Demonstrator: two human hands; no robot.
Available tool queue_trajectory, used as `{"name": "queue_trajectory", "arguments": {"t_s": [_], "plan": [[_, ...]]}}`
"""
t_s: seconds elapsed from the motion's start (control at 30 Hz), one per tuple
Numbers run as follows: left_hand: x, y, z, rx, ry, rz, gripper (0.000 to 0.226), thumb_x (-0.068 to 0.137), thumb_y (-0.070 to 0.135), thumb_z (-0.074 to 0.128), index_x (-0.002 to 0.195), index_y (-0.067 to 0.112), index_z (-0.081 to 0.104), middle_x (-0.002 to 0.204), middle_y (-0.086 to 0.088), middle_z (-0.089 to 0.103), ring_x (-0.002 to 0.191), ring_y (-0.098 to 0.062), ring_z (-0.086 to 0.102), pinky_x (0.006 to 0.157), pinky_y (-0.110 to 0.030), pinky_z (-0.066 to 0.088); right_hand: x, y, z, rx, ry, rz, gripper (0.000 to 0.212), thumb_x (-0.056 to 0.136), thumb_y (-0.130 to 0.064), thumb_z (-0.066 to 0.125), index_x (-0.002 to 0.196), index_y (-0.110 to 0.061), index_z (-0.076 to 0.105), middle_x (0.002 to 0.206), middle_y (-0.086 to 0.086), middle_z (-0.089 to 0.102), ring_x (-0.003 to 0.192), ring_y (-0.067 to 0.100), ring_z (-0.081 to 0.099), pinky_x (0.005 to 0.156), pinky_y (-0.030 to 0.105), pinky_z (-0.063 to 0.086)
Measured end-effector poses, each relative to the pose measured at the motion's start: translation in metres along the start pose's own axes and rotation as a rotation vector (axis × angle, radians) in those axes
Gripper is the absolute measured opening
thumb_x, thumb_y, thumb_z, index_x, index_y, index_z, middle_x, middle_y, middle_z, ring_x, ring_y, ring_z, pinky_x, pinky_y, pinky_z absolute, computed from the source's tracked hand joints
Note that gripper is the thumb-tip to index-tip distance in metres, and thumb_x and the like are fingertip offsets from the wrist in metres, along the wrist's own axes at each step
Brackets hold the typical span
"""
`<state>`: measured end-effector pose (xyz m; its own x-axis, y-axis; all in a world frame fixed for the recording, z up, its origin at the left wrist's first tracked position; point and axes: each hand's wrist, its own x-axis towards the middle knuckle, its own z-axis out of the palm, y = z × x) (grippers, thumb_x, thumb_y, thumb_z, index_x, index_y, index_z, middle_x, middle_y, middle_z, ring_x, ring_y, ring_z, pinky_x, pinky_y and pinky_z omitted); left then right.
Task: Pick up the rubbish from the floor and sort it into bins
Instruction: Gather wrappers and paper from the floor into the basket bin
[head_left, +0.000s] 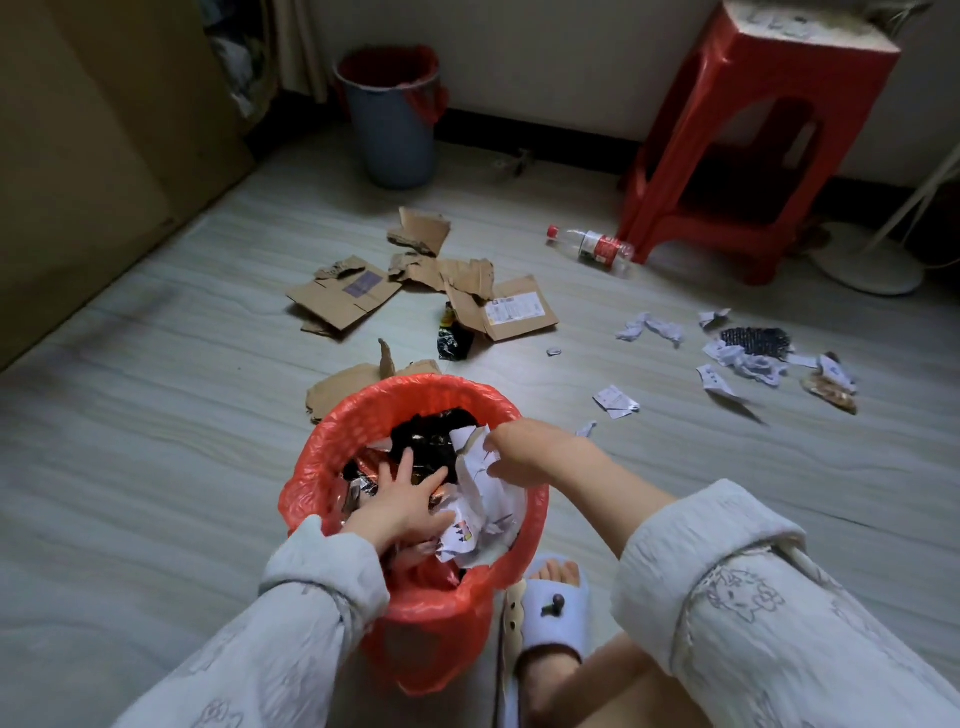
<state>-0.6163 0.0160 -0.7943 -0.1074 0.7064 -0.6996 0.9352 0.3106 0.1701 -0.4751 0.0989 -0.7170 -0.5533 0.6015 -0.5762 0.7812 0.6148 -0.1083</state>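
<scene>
A bin lined with a red plastic bag (332, 447) stands right in front of me, filled with white crumpled paper (478, 514) and dark shiny wrappers (431, 441). My left hand (402, 501) is inside it, fingers spread flat on the wrappers. At the bin's right rim my right hand (524, 452) pinches the white paper. On the floor beyond lie torn cardboard pieces (343, 296), a black wrapper (453, 338), a clear plastic bottle (592, 248) with a red label, and scattered white paper scraps (649, 328).
A second bin, blue with a red liner (395, 130), stands by the far wall. A red plastic stool (753, 140) is at the right, a white fan base (867, 265) beside it. A big cardboard sheet (104, 171) leans at the left. My slippered foot (553, 608) is next to the near bin.
</scene>
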Motion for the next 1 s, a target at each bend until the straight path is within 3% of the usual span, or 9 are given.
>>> {"name": "queue_trajectory", "arguments": {"t_s": [0.07,0.13,0.17,0.23,0.3,0.4,0.57,0.8,1.0], "plan": [[-0.008,-0.003,-0.013,0.043,0.095,0.03,0.064,0.088,0.054,0.045,0.144,0.025,0.031,0.158,-0.009,-0.001,0.144,-0.031,0.012,0.111,-0.055,0.024,-0.006,0.004,-0.005,0.058,0.037,-0.008,0.029,0.095,-0.025,0.045,0.117,-0.01,0.057,0.121,0.013,0.059,0.112,0.031,0.055,0.086,0.035,0.046],[-0.019,-0.002,-0.03,0.066,0.18,0.065,0.057,0.086,0.058,0.048,0.123,0.017,0.057,0.151,-0.01,0.027,0.131,-0.025,0.04,0.101,-0.041,0.041,-0.01,0.011,-0.006,0.101,0.061,0.01,0.022,0.094,-0.026,0.044,0.1,-0.013,0.061,0.107,0.013,0.061,0.1,0.031,0.057,0.075,0.032,0.044],[-0.023,0.0,-0.039,0.062,0.235,0.091,0.051,0.084,0.06,0.049,0.106,0.017,0.065,0.139,-0.009,0.042,0.117,-0.023,0.051,0.092,-0.037,0.046,-0.011,0.016,-0.007,0.115,0.063,0.026,0.023,0.094,-0.026,0.044,0.102,-0.013,0.061,0.107,0.012,0.062,0.098,0.031,0.058,0.073,0.031,0.043],[-0.03,0.01,-0.062,0.045,0.383,0.152,0.044,0.085,0.06,0.047,0.075,0.019,0.061,0.106,-0.003,0.055,0.09,-0.019,0.056,0.078,-0.036,0.05,-0.013,0.027,-0.014,0.136,0.088,0.054,0.031,0.095,-0.027,0.044,0.119,-0.012,0.058,0.116,0.012,0.062,0.104,0.03,0.058,0.079,0.033,0.047],[-0.025,0.023,-0.085,-0.001,0.531,0.201,0.037,0.089,0.052,0.044,0.081,0.019,0.058,0.095,0.001,0.052,0.088,-0.019,0.056,0.078,-0.038,0.05,-0.009,0.04,-0.027,0.202,0.14,0.081,0.039,0.096,-0.03,0.045,0.131,-0.014,0.051,0.129,0.01,0.057,0.117,0.028,0.053,0.093,0.035,0.045],[0.007,0.044,-0.118,-0.091,0.637,0.225,0.026,0.094,0.035,0.041,0.105,0.017,0.057,0.104,-0.003,0.052,0.101,-0.024,0.055,0.087,-0.041,0.047,0.007,0.066,-0.045,0.3,0.212,0.109,0.046,0.096,-0.033,0.044,0.139,-0.017,0.04,0.139,0.008,0.048,0.128,0.026,0.044,0.102,0.035,0.039],[0.093,0.078,-0.147,-0.049,0.484,0.219,0.034,0.095,0.028,0.036,0.124,0.016,0.051,0.127,-0.009,0.05,0.117,-0.027,0.049,0.098,-0.039,0.041,0.051,0.13,-0.041,0.186,0.216,0.169,0.045,0.097,-0.032,0.04,0.14,-0.018,0.036,0.14,0.008,0.046,0.127,0.027,0.044,0.098,0.038,0.042],[0.25,0.099,-0.136,0.258,-0.07,-0.002,0.049,0.098,0.023,0.031,0.141,0.0,0.029,0.151,-0.019,0.026,0.137,-0.031,0.031,0.112,-0.037,0.029,0.153,0.206,0.006,0.229,0.092,0.211,0.048,0.097,-0.031,0.04,0.142,-0.018,0.03,0.142,0.009,0.042,0.129,0.028,0.041,0.102,0.041,0.04],[0.332,0.08,-0.115,0.198,-0.031,-0.204,0.055,0.097,0.02,0.028,0.145,-0.001,0.009,0.156,-0.017,0.004,0.144,-0.029,0.005,0.116,-0.046,0.009,0.208,0.227,0.049,0.316,0.01,0.151,0.05,0.097,-0.029,0.038,0.145,-0.021,0.024,0.148,0.005,0.034,0.133,0.026,0.035,0.106,0.04,0.036]]}}
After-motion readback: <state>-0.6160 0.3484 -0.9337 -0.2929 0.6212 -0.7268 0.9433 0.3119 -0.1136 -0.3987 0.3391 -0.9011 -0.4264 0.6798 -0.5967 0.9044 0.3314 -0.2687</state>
